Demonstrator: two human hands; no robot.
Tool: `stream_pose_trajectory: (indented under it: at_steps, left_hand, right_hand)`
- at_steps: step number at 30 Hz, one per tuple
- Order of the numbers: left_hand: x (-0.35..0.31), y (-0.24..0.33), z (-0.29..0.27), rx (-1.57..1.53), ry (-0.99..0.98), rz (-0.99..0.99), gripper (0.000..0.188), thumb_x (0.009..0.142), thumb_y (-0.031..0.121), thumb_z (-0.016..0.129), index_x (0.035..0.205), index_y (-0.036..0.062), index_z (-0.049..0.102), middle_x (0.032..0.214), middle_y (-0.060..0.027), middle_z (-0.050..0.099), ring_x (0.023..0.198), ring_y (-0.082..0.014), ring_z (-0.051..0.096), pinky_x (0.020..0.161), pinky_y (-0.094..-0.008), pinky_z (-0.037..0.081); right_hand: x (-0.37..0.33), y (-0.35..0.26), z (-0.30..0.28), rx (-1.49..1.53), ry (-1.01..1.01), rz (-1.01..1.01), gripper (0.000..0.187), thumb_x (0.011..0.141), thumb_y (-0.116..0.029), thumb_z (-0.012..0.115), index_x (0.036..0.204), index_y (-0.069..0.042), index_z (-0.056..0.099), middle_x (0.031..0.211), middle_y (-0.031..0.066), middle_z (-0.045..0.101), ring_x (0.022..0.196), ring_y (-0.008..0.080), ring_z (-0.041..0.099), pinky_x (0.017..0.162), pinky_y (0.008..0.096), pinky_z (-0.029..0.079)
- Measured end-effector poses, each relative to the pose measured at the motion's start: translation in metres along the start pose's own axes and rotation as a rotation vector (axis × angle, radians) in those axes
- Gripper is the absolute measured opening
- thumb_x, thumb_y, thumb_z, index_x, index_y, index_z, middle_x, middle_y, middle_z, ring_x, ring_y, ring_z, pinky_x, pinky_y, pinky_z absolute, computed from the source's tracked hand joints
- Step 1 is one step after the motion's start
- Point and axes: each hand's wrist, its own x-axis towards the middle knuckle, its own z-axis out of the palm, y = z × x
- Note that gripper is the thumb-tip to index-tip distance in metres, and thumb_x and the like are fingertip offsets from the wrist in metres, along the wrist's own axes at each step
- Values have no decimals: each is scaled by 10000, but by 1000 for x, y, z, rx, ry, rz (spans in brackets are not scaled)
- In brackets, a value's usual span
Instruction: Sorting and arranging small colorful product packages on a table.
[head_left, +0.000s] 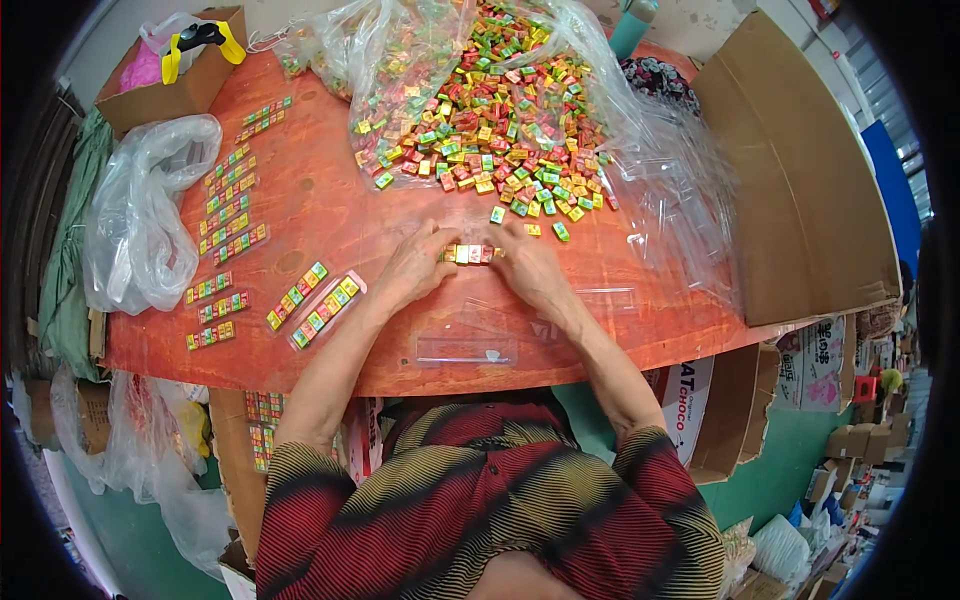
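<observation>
Bright, fairly even light covers the red tabletop (300, 220), its source out of view, and shadows there are soft. White glints streak the clear plastic bag (140, 220) at left, and thin bright lines edge the transparent tray (466, 349). The pile of small boxes (505, 175) shows vivid colours, hazier under plastic film (400, 80). Fisheye distortion bows the table's front edge; clutter (880, 440) near the black right rim looks soft and compressed.
</observation>
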Motion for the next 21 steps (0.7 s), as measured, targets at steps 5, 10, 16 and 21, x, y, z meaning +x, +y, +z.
stream_pose_trajectory:
  at_steps: [5, 10, 16, 21]
  left_hand:
    - [-4, 12, 0, 16, 41, -9, 411, 710, 150, 693, 1090, 70, 559, 926, -126, 475, 887, -303, 516, 761, -379, 426]
    - [-3, 12, 4, 33, 69, -10, 416, 707, 153, 697, 1093, 80, 561, 921, -120, 473, 879, -298, 517, 751, -381, 432]
    - [-3, 13, 6, 73, 91, 26, 421, 696, 134, 701, 1092, 88, 563, 913, -121, 473, 870, -298, 519, 737, -378, 437]
    - [-3, 16, 8, 69, 104, -1, 422, 693, 121, 698, 1094, 97, 568, 902, -127, 469, 855, -299, 519, 732, -380, 437]
  right_hand:
    - [-1, 22, -7, -198, 143, 274, 192, 797, -156, 583, 925, -29, 518, 890, 187, 521, 788, 364, 552, 645, 434, 461]
    - [-8, 23, -4, -154, 168, 230, 139, 810, -120, 540, 909, -30, 505, 889, 205, 512, 773, 379, 547, 624, 450, 456]
    - [-23, 19, -8, -92, 59, 102, 195, 810, -77, 514, 992, -19, 476, 923, 199, 504, 811, 385, 537, 664, 439, 452]
    - [-23, -3, -8, 35, 11, 28, 299, 797, -64, 536, 1082, -20, 457, 922, 191, 501, 870, 377, 518, 725, 422, 438]
